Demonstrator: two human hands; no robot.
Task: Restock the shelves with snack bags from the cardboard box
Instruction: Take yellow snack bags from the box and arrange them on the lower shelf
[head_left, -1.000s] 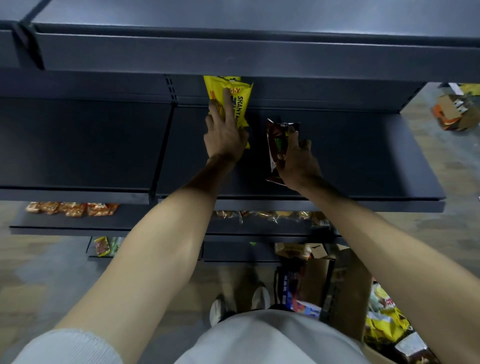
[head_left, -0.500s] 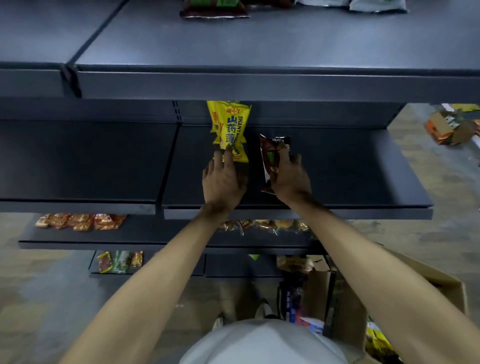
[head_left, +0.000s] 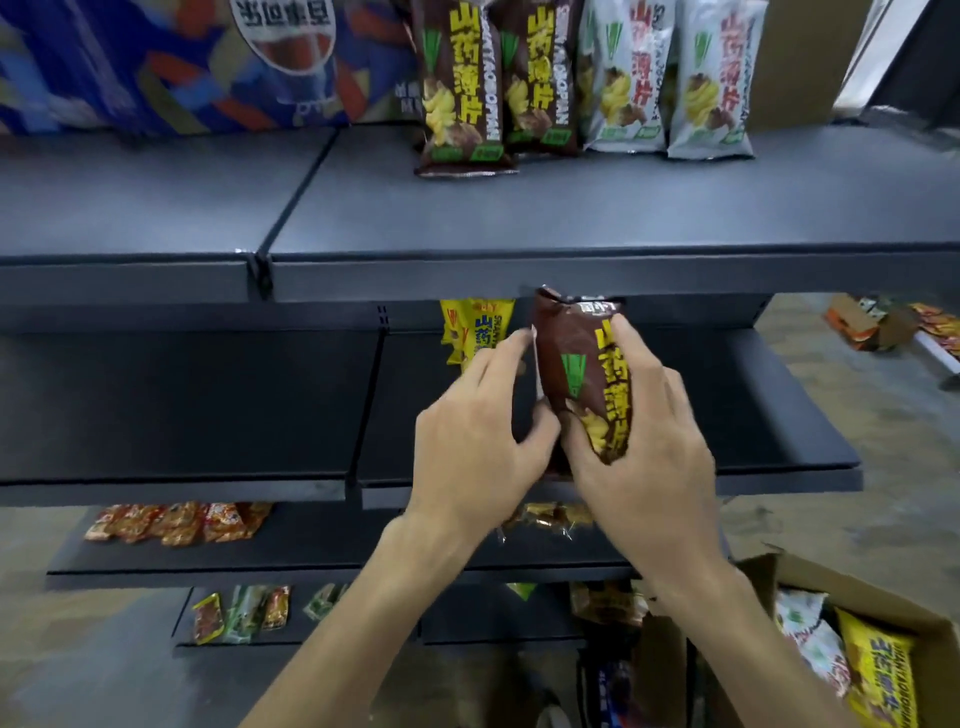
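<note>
A brown snack bag (head_left: 584, 374) with yellow lettering stands upright in front of the middle shelf (head_left: 779, 452). My right hand (head_left: 644, 447) grips it from the right, fingers curled round its front. My left hand (head_left: 478, 431) touches the bag's left edge with thumb and fingers. A yellow snack bag (head_left: 475, 327) stands at the back of the same shelf, free of both hands. The cardboard box (head_left: 883, 613) sits open at the lower right with several bags inside.
The top shelf (head_left: 519, 218) carries brown bags (head_left: 462, 88) and pale bags (head_left: 670, 78) standing upright, plus a big blue pack (head_left: 171, 57) at the left. Lower shelves hold small orange packets (head_left: 176, 522). More boxes lie on the floor (head_left: 872, 322) at the far right.
The camera has tilted up, so the top shelf's bags now show. My left hand has let go of the yellow bag and come over to the brown bag, which my right hand has raised.
</note>
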